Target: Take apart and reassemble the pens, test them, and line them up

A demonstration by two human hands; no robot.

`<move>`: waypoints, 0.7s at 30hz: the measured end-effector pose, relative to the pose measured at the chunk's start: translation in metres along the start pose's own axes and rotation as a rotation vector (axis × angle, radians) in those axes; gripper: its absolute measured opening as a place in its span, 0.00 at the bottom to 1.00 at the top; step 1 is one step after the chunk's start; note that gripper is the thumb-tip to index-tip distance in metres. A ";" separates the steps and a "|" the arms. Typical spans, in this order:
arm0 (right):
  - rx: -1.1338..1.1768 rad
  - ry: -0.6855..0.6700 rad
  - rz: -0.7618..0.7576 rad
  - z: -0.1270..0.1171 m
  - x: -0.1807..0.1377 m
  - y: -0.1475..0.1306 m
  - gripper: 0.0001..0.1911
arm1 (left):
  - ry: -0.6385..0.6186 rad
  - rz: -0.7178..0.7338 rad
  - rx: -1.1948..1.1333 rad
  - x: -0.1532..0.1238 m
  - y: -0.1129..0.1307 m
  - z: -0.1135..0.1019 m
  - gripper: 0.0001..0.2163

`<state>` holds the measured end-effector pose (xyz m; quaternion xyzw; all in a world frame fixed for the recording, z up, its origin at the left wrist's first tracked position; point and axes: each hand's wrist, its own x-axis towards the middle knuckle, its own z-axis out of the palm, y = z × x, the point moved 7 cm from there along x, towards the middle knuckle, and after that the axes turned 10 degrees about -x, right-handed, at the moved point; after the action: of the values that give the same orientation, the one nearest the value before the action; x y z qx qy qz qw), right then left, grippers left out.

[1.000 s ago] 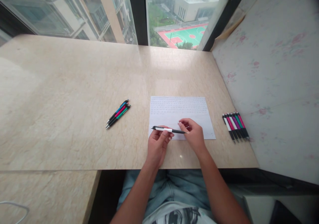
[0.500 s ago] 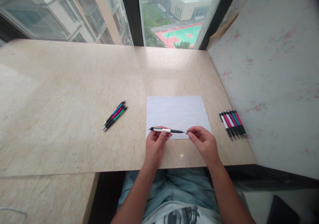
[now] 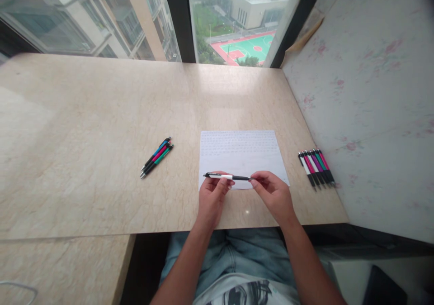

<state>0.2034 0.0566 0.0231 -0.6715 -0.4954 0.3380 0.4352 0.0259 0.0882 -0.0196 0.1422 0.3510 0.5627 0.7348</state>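
A black-and-white pen [image 3: 226, 176] is held level just above the near edge of a white written sheet [image 3: 240, 153]. My left hand [image 3: 213, 198] pinches its white barrel near the clip end. My right hand [image 3: 273, 195] is closed with the fingertips at the pen's tip. Whether a small part sits between those fingers I cannot make out.
Three coloured pens [image 3: 156, 156] lie together left of the sheet. A row of several pens [image 3: 317, 167] lies at the right by the papered wall [image 3: 366, 115]. The marble tabletop [image 3: 84, 137] runs back to the windows; its near edge is just below my hands.
My right hand came down from above the pen to its tip, drew slightly away, then closed back in on the tip. The view shifted slightly.
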 end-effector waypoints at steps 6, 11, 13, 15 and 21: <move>-0.137 -0.045 -0.018 -0.001 0.002 -0.006 0.08 | 0.003 0.002 -0.004 0.001 -0.001 -0.002 0.09; -0.178 -0.061 -0.026 -0.003 0.003 -0.012 0.10 | 0.004 -0.007 0.011 0.000 -0.001 0.000 0.10; -0.183 -0.099 -0.031 0.000 0.002 -0.013 0.14 | 0.000 -0.014 0.015 0.000 -0.002 0.000 0.11; -0.196 -0.138 -0.031 0.003 0.002 -0.012 0.19 | -0.001 -0.020 0.025 0.000 -0.003 0.000 0.11; -0.203 -0.056 0.009 0.000 0.005 -0.005 0.15 | -0.025 0.020 0.134 0.000 -0.001 0.000 0.11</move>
<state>0.2032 0.0617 0.0282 -0.7047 -0.5360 0.3068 0.3492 0.0268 0.0873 -0.0204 0.2017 0.3770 0.5436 0.7222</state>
